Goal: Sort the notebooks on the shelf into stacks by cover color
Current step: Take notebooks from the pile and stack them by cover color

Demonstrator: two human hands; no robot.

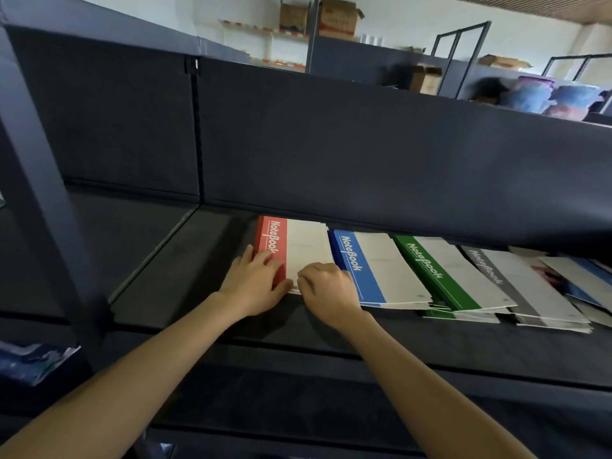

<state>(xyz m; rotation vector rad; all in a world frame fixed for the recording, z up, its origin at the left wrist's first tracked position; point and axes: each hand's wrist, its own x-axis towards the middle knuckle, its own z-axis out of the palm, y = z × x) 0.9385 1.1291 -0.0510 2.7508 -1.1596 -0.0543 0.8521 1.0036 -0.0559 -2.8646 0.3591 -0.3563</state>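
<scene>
The left hand (256,284) lies released on the red notebook (306,250), its fingers stretched along the red band with the "NoteBook" lettering and its thumb against the near edge. Just beside it, the right hand (328,289) is curled knuckles-up over the same near edge, its bent fingers grasping the white part of the cover; the two thumbs nearly meet. The red notebook rests flat on the dark shelf (198,260), running away from both hands toward the dark back panel (364,144). Immediately to the right of the right hand lies the blue notebook (381,270), on top of a small stack, its near edge close to that wrist. Farther right come the green notebook (447,276) on its stack, then the grey notebook (523,286), each overlapping the next. Well beyond the right hand, a loose pile of notebooks (583,279) lies askew, its colours hard to tell.
</scene>
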